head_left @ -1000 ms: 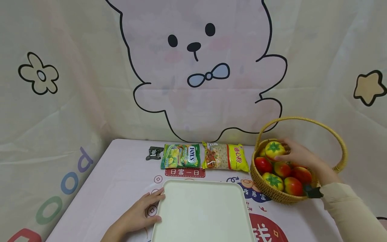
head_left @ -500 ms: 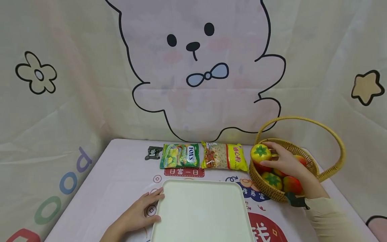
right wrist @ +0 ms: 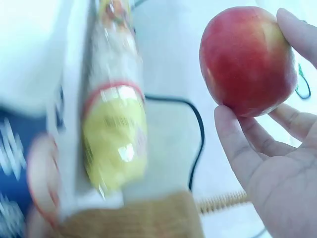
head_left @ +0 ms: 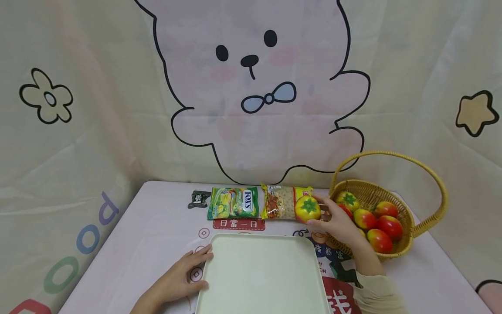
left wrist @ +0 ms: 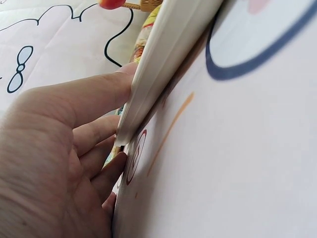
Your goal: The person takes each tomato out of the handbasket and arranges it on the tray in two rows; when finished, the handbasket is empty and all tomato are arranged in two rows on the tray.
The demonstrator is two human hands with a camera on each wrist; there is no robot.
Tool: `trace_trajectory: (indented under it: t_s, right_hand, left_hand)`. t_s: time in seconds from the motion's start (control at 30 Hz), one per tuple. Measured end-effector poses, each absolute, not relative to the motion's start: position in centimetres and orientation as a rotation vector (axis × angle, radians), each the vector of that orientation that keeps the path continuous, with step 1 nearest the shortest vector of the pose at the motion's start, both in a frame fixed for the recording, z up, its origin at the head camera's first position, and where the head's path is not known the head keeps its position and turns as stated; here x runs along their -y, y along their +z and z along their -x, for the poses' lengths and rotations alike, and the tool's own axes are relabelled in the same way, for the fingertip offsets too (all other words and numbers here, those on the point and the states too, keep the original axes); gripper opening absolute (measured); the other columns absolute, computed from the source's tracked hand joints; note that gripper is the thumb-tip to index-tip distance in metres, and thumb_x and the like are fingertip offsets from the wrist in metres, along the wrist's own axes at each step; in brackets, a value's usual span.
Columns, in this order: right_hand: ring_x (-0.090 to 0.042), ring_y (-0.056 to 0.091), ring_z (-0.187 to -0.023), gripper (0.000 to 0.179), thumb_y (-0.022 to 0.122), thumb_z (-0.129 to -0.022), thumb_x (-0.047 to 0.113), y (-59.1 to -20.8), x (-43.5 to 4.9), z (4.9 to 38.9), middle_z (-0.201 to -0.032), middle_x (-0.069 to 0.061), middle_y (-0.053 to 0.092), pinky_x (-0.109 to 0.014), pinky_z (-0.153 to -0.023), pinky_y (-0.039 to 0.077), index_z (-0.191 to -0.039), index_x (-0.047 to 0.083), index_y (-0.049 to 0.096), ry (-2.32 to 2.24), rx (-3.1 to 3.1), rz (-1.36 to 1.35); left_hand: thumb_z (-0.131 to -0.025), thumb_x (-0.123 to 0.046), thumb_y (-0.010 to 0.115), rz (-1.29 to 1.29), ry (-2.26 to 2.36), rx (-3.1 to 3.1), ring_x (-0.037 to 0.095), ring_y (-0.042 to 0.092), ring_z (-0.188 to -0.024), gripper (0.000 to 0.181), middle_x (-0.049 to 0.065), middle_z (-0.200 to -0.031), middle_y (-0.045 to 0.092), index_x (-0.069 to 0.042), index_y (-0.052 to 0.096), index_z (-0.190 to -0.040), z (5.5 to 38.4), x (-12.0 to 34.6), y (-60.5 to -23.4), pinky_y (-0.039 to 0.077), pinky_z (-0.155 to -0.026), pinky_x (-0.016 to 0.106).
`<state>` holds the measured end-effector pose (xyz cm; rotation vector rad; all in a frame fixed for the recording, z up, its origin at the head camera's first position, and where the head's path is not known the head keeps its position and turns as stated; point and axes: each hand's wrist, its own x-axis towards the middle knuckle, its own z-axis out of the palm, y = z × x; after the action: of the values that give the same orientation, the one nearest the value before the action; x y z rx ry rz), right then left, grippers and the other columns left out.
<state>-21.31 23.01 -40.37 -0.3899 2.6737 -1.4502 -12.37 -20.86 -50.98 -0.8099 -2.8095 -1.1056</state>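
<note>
In the head view my right hand [head_left: 339, 224] holds a tomato [head_left: 307, 208] with a yellow top and green star-shaped leaves, just in front of the bag of pasta [head_left: 279, 204]. From the right wrist view, thumb and fingertips grip the tomato's smooth red body. My left hand [head_left: 176, 279] rests at the left edge of a pale square tray [head_left: 262, 274]. Its fingers are extended along the rim, and in the left wrist view the thumb touches the tray's outer side. Nothing lies on the visible part of the tray.
Right of the tray stands a wicker basket [head_left: 368, 192] with a tall arched handle, holding several red-and-yellow fruits. Along the back lie a green FOX'S candy bag [head_left: 233, 203] and a small black packet [head_left: 200, 199]. A printed cloth backdrop rises behind the table.
My right hand has lifted the tomato out of the basket and carried it left, to in front of the pasta bag. The left hand has stayed at the tray's edge.
</note>
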Motion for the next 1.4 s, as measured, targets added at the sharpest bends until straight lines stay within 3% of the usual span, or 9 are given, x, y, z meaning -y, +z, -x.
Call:
trace_trajectory:
  t_s: [0.13, 0.27, 0.47, 0.7, 0.83, 1.4]
  right_hand:
    - [-0.04, 0.051, -0.118, 0.081, 0.075, -0.08, 0.034, -41.5, -20.7, 21.0, -0.144, -0.017, 0.037, -0.044, -0.087, 0.055, -0.146, 0.017, 0.032, -1.484, -2.591, 0.373]
    - [-0.036, 0.049, -0.123, 0.08, 0.075, -0.079, 0.036, -42.6, -18.5, 21.0, -0.144, -0.014, 0.039, -0.044, -0.096, 0.051, -0.144, 0.015, 0.035, -1.475, -2.573, 0.409]
    - [-0.033, 0.047, -0.123, 0.077, 0.076, -0.079, 0.031, -43.8, -15.7, 21.1, -0.144, -0.013, 0.041, -0.045, -0.099, 0.049, -0.144, 0.013, 0.037, -1.53, -2.486, 0.431]
    - [-0.03, 0.046, -0.123, 0.075, 0.078, -0.078, 0.027, -45.0, -12.8, 21.1, -0.14, -0.009, 0.045, -0.04, -0.098, 0.05, -0.142, 0.013, 0.041, -1.585, -2.409, 0.464]
    - [-0.03, 0.049, -0.121, 0.075, 0.078, -0.077, 0.028, -45.7, -11.5, 21.0, -0.138, -0.01, 0.047, -0.037, -0.096, 0.052, -0.141, 0.012, 0.042, -1.562, -2.396, 0.521]
    - [-0.025, 0.05, -0.118, 0.071, 0.077, -0.079, 0.026, -46.6, -7.3, 20.9, -0.13, -0.006, 0.051, -0.036, -0.096, 0.051, -0.14, 0.011, 0.043, -1.337, -2.368, 0.66]
  left_hand:
    - [-0.078, -0.042, 0.072, 0.824, -1.094, 2.795, 0.036, 0.042, -0.132, 0.062, 0.005, -0.146, 0.046, -0.015, 0.056, -0.132, 12.3, 20.8, -51.0, 0.017, -0.111, 0.022]
    - [-0.078, -0.041, 0.072, 0.847, -1.075, 2.761, 0.035, 0.044, -0.131, 0.062, 0.007, -0.145, 0.047, -0.014, 0.057, -0.131, 12.4, 20.9, -51.2, 0.015, -0.111, 0.019]
    - [-0.078, -0.04, 0.072, 0.853, -1.07, 2.753, 0.033, 0.044, -0.132, 0.062, 0.007, -0.145, 0.047, -0.014, 0.057, -0.131, 12.5, 20.9, -51.2, 0.017, -0.11, 0.021]
    - [-0.077, -0.039, 0.073, 0.857, -1.08, 2.73, 0.029, 0.045, -0.132, 0.061, 0.007, -0.144, 0.047, -0.014, 0.057, -0.131, 12.6, 20.9, -51.6, 0.006, -0.109, 0.004]
    - [-0.076, -0.04, 0.074, 0.813, -1.106, 2.778, 0.03, 0.043, -0.133, 0.063, 0.003, -0.146, 0.046, -0.015, 0.057, -0.131, 12.6, 20.9, -51.5, 0.004, -0.107, 0.0]
    - [-0.076, -0.041, 0.074, 0.771, -1.151, 2.836, 0.034, 0.041, -0.134, 0.064, 0.001, -0.147, 0.044, -0.015, 0.057, -0.132, 12.5, 20.9, -51.2, 0.002, -0.104, -0.002]
